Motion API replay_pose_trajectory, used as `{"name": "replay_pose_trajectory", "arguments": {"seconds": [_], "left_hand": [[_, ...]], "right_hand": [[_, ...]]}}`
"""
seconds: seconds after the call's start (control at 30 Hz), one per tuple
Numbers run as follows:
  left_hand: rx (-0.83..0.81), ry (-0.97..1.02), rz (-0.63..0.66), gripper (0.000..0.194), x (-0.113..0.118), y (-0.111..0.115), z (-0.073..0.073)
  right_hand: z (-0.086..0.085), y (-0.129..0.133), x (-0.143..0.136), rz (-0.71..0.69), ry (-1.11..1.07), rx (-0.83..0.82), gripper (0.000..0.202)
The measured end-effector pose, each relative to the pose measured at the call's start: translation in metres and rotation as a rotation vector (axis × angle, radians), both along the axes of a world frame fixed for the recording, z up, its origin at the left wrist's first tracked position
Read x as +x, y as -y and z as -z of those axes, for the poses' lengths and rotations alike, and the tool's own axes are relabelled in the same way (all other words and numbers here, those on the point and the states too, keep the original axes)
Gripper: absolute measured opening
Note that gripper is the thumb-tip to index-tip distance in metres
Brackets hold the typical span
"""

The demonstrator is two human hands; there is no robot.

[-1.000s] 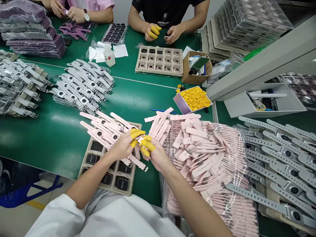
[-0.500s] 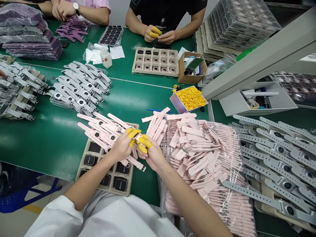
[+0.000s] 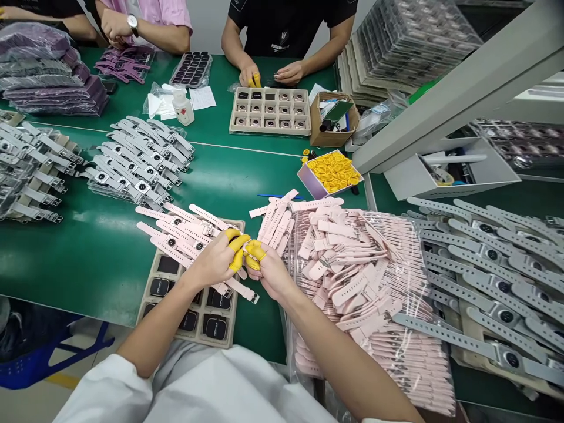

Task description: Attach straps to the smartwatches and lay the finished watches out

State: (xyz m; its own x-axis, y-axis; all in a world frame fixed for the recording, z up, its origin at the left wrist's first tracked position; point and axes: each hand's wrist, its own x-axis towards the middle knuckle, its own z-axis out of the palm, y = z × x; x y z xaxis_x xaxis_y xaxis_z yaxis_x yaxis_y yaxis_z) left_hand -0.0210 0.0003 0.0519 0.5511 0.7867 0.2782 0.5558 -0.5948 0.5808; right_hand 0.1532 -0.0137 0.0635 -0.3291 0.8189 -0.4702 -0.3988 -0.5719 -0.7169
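My left hand and my right hand meet above the tray, both with yellow finger cots on. Closed fingertips of both pinch a small pink watch strap, mostly hidden by the fingers. Beneath and left of them, pink-strapped watches lie across a beige tray. Black square watch faces sit in the tray's compartments. Close by my right hand is a heap of loose pink straps on plastic-bagged bundles of more straps.
A box of yellow finger cots and a blue stick lie ahead. White-strapped watches are piled at left, grey-strapped watches at right. Across the green table, co-workers sit near a compartment tray. A slanted grey post stands at right.
My hands stay at nearly the same spot, with the left fingers curled more tightly against the right. Opposite, a co-worker's hands have parted and one has lowered to the compartment tray. The view has shifted slightly.
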Motion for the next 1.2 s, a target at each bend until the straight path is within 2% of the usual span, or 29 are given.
{"name": "replay_pose_trajectory", "arguments": {"seconds": [0.17,0.23,0.3,0.37,0.47,0.53,0.6,0.73,0.8,0.87,0.93,1.0,1.07,1.13,1.2], "left_hand": [[-0.152,0.239,0.035,0.045,0.001,-0.001,-0.007],[-0.153,0.284,0.047,0.047,0.001,-0.002,-0.012],[-0.102,0.256,0.050,0.051,-0.002,-0.002,-0.021],[-0.044,0.162,0.017,0.055,-0.011,-0.002,-0.035],[-0.043,-0.099,-0.108,0.052,-0.035,-0.003,-0.059],[-0.046,-0.307,-0.163,0.045,-0.053,-0.002,-0.074],[0.011,-0.489,-0.159,0.040,-0.070,0.000,-0.085],[0.150,-0.687,-0.115,0.040,-0.091,0.005,-0.098],[0.155,-0.688,-0.112,0.042,-0.101,0.008,-0.101],[0.110,-0.646,-0.099,0.046,-0.114,0.014,-0.102],[0.038,-0.589,-0.089,0.046,-0.131,0.021,-0.100],[-0.040,-0.548,-0.115,0.042,-0.151,0.028,-0.096],[-0.161,-0.545,-0.154,0.039,-0.169,0.034,-0.090],[-0.332,-0.556,-0.160,0.039,-0.183,0.038,-0.083],[-0.509,-0.567,-0.146,0.039,-0.190,0.039,-0.075]], "right_hand": [[-0.004,0.002,0.000,-0.008,-0.042,0.073,0.038],[-0.005,0.002,0.001,0.000,-0.021,0.158,0.036],[-0.007,0.002,0.005,-0.004,0.084,0.311,0.034],[-0.009,0.001,0.011,-0.045,0.289,0.508,0.029],[-0.013,-0.002,0.020,-0.190,0.586,0.729,0.022],[-0.014,-0.004,0.023,-0.273,0.681,0.783,0.021],[-0.014,-0.004,0.023,-0.326,0.732,0.804,0.019],[-0.014,0.003,0.016,-0.461,0.843,0.864,0.008],[-0.018,0.008,0.012,-0.506,0.904,0.917,0.009],[-0.025,0.011,0.013,-0.489,0.944,1.008,0.011],[-0.036,0.009,0.022,-0.362,0.989,1.118,0.023],[-0.050,0.004,0.041,-0.172,1.148,1.157,0.032],[-0.061,-0.003,0.067,-0.053,1.474,1.055,0.037],[-0.066,-0.011,0.094,-0.102,1.787,0.884,0.044],[-0.062,-0.017,0.117,-0.187,1.951,0.705,0.044]]}}
